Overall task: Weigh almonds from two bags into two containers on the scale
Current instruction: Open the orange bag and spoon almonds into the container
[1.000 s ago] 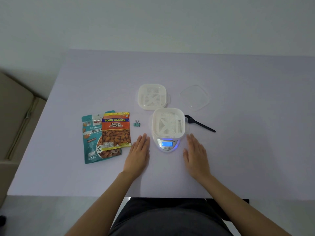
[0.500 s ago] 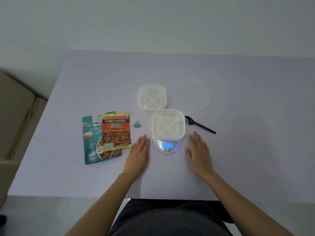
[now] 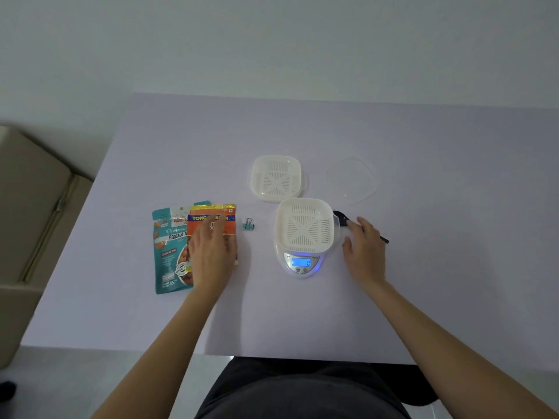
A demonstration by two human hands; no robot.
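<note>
An orange salted-almond bag (image 3: 225, 220) lies partly over a teal roasted-almond bag (image 3: 169, 252) at the left of the table. My left hand (image 3: 211, 252) lies flat on the orange bag, fingers spread. A white slotted container (image 3: 304, 225) sits on the small scale (image 3: 301, 264), whose lit display reads 0. A second white container (image 3: 276, 178) stands behind it. My right hand (image 3: 364, 249) is over the handle of a black spoon (image 3: 340, 217) just right of the scale, fingers loosely extended; the middle of the handle is hidden.
A clear lid (image 3: 352, 179) lies at the back right. A small teal binder clip (image 3: 248, 225) sits between the bags and the scale. The lilac table (image 3: 302, 313) ends near my body; a beige sofa (image 3: 33, 207) stands at the left.
My left hand moved left from beside the scale onto the orange bag. My right hand moved forward and right onto the spoon handle.
</note>
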